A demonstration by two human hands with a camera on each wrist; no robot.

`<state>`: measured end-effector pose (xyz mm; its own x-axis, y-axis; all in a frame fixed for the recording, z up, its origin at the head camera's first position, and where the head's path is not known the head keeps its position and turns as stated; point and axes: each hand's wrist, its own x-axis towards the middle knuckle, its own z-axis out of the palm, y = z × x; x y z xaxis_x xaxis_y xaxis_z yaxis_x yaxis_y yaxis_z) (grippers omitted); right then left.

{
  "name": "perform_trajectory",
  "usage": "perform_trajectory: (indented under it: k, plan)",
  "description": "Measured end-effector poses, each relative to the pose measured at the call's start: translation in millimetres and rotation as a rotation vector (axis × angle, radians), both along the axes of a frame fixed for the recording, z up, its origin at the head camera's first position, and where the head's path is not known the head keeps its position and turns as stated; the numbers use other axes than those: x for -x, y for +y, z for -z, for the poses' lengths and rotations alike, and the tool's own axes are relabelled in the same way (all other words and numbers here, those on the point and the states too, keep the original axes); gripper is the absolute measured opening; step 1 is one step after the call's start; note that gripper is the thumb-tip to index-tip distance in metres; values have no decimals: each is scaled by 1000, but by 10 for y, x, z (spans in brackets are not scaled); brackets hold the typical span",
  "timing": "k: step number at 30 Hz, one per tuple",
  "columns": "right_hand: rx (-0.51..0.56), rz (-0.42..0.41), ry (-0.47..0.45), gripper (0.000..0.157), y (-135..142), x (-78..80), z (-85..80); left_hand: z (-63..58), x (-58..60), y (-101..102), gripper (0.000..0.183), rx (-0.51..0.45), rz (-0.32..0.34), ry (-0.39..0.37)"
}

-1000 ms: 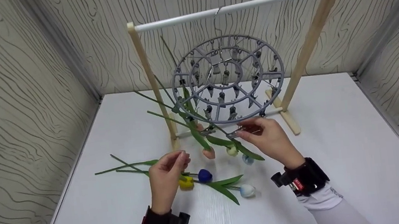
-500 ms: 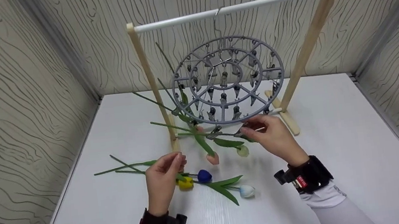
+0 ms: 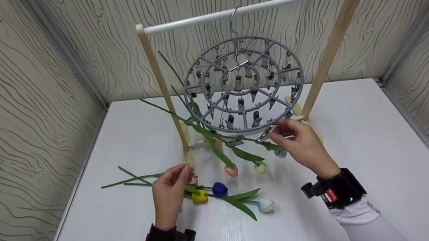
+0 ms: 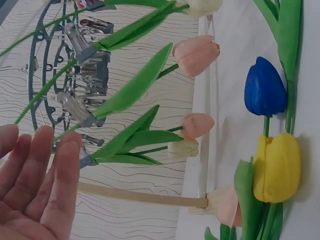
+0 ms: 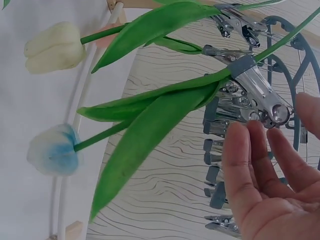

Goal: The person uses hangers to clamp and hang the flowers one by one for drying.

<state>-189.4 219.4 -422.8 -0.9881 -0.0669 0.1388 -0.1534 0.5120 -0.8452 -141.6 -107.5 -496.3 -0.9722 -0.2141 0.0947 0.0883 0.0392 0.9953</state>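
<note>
Right hand: right of the middle in the head picture, fingers loosely bent, thumb apart; it seems to pinch nothing, just beside a clip.
Clip: bites the stem of the pale blue flower, likely so it can't drop.
Pale blue flower: lower left in the right wrist picture, head down because its stem is clipped.
Left hand: lower left of centre in the head picture, fingers softly bent, holding nothing.
Round hanger: upper middle, hooked on a white bar, so flowers dangle over the desk.
Yellow flower, dark blue flower: low middle, lying unclipped.
</note>
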Motion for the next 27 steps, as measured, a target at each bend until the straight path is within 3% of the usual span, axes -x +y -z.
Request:
perform_trajectory:
  k: [7, 12, 17, 22, 27]
  plan:
    - [5, 52, 31, 39, 177, -131, 46, 122, 154, -159, 24, 120, -5, -66]
    - [-15, 110, 48, 36, 351, -312, 104, 200, 406, -426, 27, 365, -25, -92]
    - [-77, 160, 52, 31, 521, -534, 244, 309, 682, -827, 27, 630, -50, -123]
    - [-102, 195, 15, 28, 606, -713, 384, 394, 768, -1212, 37, 823, -42, -304]
    - [-100, 215, -39, 29, 645, -788, 481, 474, 715, -1347, 46, 912, 9, -491]
